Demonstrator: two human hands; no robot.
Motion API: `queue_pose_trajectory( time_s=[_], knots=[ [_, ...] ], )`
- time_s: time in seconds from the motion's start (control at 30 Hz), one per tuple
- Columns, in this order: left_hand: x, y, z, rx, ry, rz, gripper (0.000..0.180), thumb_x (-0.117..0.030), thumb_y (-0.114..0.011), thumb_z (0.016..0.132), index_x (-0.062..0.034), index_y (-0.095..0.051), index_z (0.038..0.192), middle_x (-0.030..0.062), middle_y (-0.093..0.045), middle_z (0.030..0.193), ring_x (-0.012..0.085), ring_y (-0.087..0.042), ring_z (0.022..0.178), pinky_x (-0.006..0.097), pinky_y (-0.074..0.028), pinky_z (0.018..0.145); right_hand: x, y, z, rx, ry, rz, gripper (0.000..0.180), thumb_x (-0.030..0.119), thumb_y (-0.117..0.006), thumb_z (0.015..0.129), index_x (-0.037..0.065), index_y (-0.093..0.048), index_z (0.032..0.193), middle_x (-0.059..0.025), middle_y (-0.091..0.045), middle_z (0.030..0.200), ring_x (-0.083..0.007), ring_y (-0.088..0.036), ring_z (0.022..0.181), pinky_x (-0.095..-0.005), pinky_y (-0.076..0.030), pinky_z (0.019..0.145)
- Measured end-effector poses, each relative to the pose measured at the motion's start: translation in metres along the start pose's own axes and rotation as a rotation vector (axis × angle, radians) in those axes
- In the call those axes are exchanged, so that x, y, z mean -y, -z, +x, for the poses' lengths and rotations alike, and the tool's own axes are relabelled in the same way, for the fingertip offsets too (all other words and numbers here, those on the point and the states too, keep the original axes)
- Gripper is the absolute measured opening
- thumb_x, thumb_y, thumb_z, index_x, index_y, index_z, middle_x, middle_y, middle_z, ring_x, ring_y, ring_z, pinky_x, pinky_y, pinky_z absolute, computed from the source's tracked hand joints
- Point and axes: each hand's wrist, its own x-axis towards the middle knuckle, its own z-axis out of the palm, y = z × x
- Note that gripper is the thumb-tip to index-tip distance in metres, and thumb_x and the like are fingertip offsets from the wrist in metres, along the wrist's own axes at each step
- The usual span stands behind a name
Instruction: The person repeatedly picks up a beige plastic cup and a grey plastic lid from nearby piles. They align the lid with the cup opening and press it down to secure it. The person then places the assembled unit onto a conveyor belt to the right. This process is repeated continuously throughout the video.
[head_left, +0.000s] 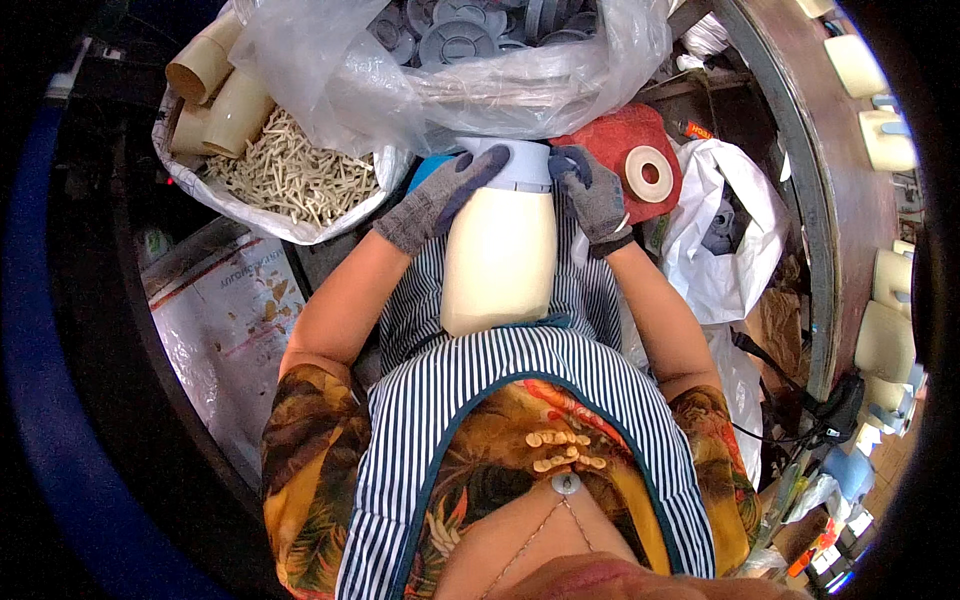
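Note:
Upright against my striped apron rests a cream plastic container, wide and slightly tapered, with a pale blue-grey collar around its far end. My left hand, in a grey glove with dark fingertips, grips the collar's left side, its thumb lying across the edge. On the right side, my right hand, gloved the same way, has its fingers curled against the collar. Its fingertips are partly hidden. Just beyond my right hand lies a red cushion-like piece with a cream ring on it.
A clear plastic bag of grey round caps stands ahead. At left, a white sack holds small cream pegs and cream tubes. A white bag with grey parts sits right. Cream containers line the right-hand bench.

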Motion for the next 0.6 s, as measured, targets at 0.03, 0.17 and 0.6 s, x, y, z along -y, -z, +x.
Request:
queue_pose_trajectory(
  time_s=[0.03,0.17,0.6],
  knots=[
    [0.005,-0.004,-0.002,0.026,0.001,0.048,0.077,-0.026,-0.063,0.087,-0.0107,-0.025,0.152,0.0305,-0.052,0.133,0.0465,-0.057,0.109,0.047,-0.046,0.096,-0.002,0.001,0.001,0.015,0.004,0.014,0.03,0.023,-0.062,0.085,0.008,-0.065,0.111,-0.0155,-0.07,0.1,-0.031,-0.069,0.092,-0.0395,-0.052,0.078],
    [-0.026,0.011,0.022,0.107,0.591,-0.513,0.065,-0.02,-0.055,0.092,-0.0109,-0.03,0.151,0.032,-0.053,0.128,0.045,-0.057,0.111,0.044,-0.046,0.098,0.021,0.01,-0.008,0.033,-0.062,0.045,0.033,0.033,-0.062,0.089,0.008,-0.065,0.11,-0.016,-0.07,0.099,-0.0324,-0.069,0.091,-0.0397,-0.052,0.077],
    [-0.039,0.049,0.012,-0.249,0.544,-0.756,0.047,-0.022,-0.065,0.091,-0.0029,-0.052,0.132,0.0197,-0.055,0.127,0.0267,-0.056,0.116,0.038,-0.049,0.096,-0.102,0.069,-0.013,-0.254,0.211,-1.041,0.058,0.041,-0.069,0.084,0.006,-0.057,0.129,-0.0155,-0.065,0.106,-0.0302,-0.06,0.096,-0.0439,-0.044,0.094]
  ],
)
